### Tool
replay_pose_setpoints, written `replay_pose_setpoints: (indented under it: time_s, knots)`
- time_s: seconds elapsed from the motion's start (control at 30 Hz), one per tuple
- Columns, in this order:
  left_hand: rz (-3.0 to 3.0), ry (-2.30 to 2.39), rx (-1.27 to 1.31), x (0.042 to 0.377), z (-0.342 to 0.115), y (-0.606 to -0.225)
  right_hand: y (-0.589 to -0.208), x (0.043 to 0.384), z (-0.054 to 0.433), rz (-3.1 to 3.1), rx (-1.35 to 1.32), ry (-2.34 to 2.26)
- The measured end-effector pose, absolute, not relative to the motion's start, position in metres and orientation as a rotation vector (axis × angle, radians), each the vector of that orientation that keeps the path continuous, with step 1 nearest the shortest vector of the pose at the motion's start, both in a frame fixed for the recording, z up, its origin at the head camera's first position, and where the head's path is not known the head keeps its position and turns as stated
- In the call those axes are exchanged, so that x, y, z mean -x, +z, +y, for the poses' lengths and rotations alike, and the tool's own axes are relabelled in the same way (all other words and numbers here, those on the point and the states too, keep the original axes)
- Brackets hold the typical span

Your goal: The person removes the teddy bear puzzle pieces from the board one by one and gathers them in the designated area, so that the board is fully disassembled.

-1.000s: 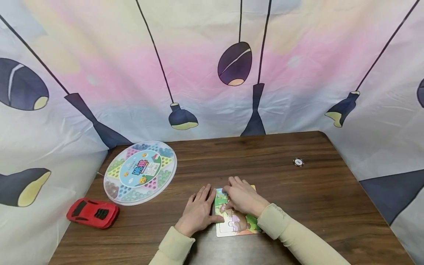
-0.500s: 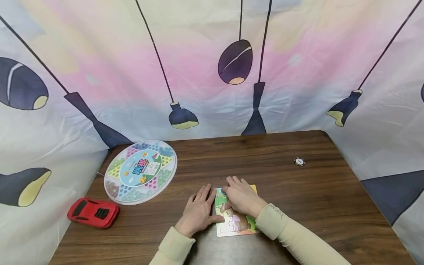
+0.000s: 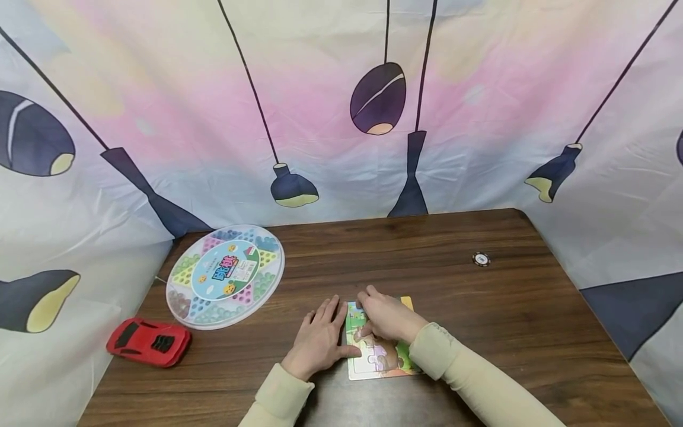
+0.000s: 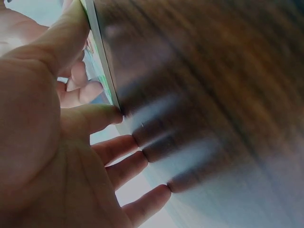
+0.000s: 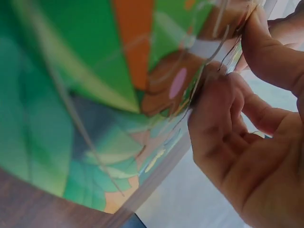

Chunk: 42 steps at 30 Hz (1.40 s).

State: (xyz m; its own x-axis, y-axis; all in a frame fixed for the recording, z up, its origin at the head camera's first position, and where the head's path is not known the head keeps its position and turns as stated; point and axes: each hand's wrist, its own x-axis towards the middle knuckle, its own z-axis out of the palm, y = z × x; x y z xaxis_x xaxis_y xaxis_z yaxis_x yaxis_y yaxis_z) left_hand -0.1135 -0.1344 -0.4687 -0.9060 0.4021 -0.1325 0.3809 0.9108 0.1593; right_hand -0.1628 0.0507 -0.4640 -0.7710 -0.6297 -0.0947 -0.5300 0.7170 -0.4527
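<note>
A flat, colourful jigsaw puzzle [image 3: 380, 360] in a frame lies on the table, showing a brown cartoon animal among green. Along its left edge my left hand [image 3: 316, 344] rests flat, fingers spread on the wood and thumb reaching over the frame's border. In the left wrist view the fingertips [image 4: 159, 192] touch the table beside the puzzle's edge. My right hand [image 3: 392, 316] bends over the upper part of the puzzle and hides it. In the right wrist view its curled fingers [image 5: 213, 102] and thumb are at seams between pieces; I cannot tell if they pinch one.
A round Chinese checkers set [image 3: 226, 277] lies at the back left, with a red toy car [image 3: 149, 342] in front of it. Toward the back right sits a poker chip [image 3: 481, 259]. A printed cloth [image 3: 341, 107] hangs around the table [image 3: 512, 332].
The right hand has shifted very slightly left over the puzzle, its fingers a little more drawn in. The left hand holds its place.
</note>
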Motion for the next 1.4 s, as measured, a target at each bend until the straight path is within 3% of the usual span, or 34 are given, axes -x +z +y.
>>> replay_pose_setpoints:
  time_s: [0.43,1.4]
  knots:
    - [2.903,0.211,-0.598,0.113,-0.134,-0.469,-0.462,0.169,0.052,2.476,0.784,-0.782]
    - [2.892,0.223,-0.583,0.114,-0.134,-0.470,-0.464,0.174,0.053,2.464,0.813,-0.818]
